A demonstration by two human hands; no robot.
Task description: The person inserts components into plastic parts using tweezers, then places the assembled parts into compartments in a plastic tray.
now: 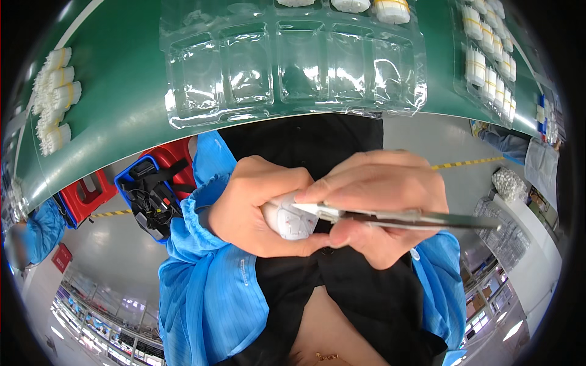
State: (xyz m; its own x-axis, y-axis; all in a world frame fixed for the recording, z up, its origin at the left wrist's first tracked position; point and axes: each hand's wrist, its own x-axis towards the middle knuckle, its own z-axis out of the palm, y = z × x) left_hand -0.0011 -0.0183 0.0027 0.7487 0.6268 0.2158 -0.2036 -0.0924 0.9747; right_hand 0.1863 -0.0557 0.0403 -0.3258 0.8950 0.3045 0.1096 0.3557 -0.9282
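Close in front of my body, my left hand (247,204) is closed around a small white rounded part (295,224). Thin lines run over the part's visible end; the rest of it is hidden in my fingers. My right hand (390,192) grips a long slim metal tool (442,221) that looks like a pair of tweezers. Its back end sticks out to the right past my fingers. The front end, by a pale tip, meets or lies just over the white part; I cannot tell whether they touch.
Beyond my hands, a clear plastic tray (274,110) with pockets lies on the green table (122,110), white pieces in its far row. Banded white bundles (61,94) lie at left, more (488,76) at right. A blue crate (143,195) with cables stands below, by red stools (91,198).
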